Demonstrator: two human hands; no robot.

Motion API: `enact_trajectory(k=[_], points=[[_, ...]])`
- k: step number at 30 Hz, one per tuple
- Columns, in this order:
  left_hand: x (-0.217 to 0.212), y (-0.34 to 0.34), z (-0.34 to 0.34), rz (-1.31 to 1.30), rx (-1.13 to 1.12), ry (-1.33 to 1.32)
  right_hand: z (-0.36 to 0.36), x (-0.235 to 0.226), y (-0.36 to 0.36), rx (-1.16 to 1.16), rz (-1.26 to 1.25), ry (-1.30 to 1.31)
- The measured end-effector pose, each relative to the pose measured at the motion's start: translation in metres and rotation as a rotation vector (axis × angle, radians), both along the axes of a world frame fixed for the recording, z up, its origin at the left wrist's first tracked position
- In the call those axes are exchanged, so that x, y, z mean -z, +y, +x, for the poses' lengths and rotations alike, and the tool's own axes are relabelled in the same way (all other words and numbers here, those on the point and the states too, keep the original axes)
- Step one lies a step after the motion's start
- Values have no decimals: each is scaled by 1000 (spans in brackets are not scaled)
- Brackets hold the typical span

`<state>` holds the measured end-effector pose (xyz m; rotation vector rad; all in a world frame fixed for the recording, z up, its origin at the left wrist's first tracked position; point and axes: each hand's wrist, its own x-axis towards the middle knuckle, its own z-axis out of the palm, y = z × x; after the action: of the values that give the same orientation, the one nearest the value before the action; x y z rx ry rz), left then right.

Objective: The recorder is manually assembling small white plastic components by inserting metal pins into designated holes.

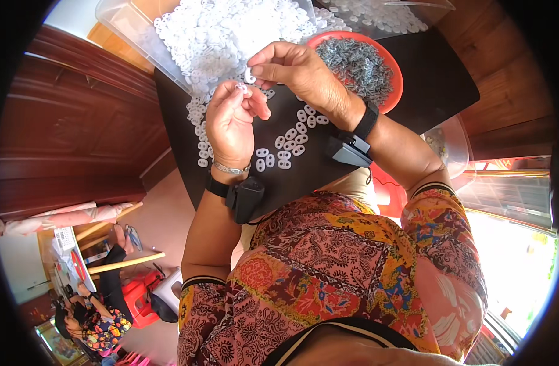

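Between the thumb and fingertips of my right hand [307, 76] is a small white oval plastic piece [249, 75]. Just below and to the left of it, my left hand [230, 125] pinches another small white plastic piece [241, 88] with thumb and forefinger, its other fingers loosely curled. The two hands are close together but apart, above the dark table [188, 155]. White oval pieces with two holes [290, 144] lie loose on the table below the hands, and several more line the left side.
A clear plastic bin [130, 39] heaped with white pieces stands at the far left. Right of it sits a red bowl [396, 79] of small grey metal parts. Another clear bin [435, 6] is at the far right. A person [96, 320] works at lower left, near a red stool [142, 299].
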<state>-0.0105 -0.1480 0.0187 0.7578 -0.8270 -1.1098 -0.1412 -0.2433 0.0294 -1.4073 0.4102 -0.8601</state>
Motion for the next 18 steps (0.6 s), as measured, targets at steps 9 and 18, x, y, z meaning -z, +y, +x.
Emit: enact_trajectory(k=[9, 18], points=[[4, -1, 3, -38, 11, 63, 4, -2, 8, -47, -14, -31], [-1, 0, 6, -56, -9, 49, -1, -4, 2, -57, -28, 79]])
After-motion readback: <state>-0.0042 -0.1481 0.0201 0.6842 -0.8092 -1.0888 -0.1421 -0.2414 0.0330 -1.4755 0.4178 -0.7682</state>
